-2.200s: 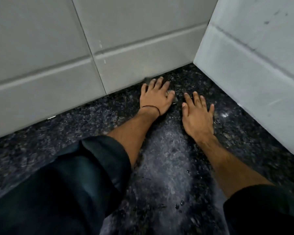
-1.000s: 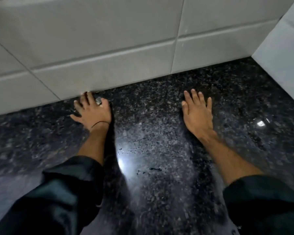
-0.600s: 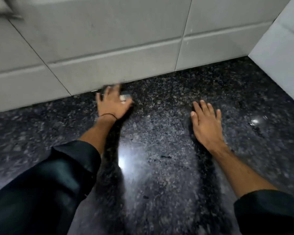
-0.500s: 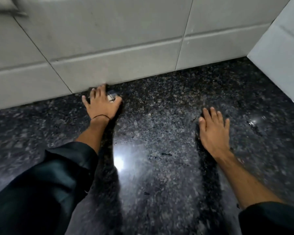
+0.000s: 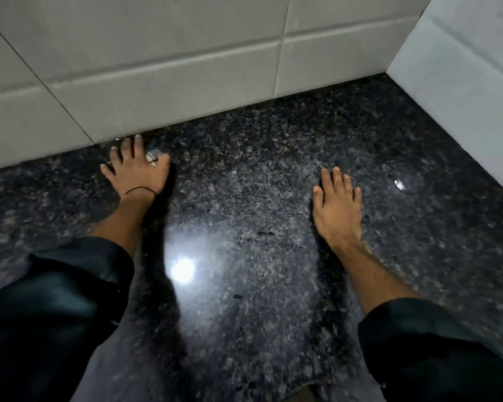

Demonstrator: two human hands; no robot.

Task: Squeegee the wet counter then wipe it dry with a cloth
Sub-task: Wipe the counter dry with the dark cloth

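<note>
The dark speckled granite counter (image 5: 259,169) is glossy, with a few water droplets (image 5: 266,233) near its middle. My left hand (image 5: 137,172) lies flat with spread fingers at the foot of the back wall. It presses down on a small grey cloth (image 5: 153,156), of which only a bit shows between thumb and forefinger. My right hand (image 5: 337,204) rests palm down on the bare counter to the right, fingers together, holding nothing. No squeegee is in view.
White tiles form the back wall (image 5: 157,68), and a second tiled wall (image 5: 462,68) closes the corner at the right. A bright lamp glare (image 5: 182,270) sits on the counter between my forearms. Dark sleeves cover both arms.
My left hand slid the cloth from the right corner leftwards along the back wall, with small back-and-forth strokes since. My right hand stayed flat and shifted slightly toward me.
</note>
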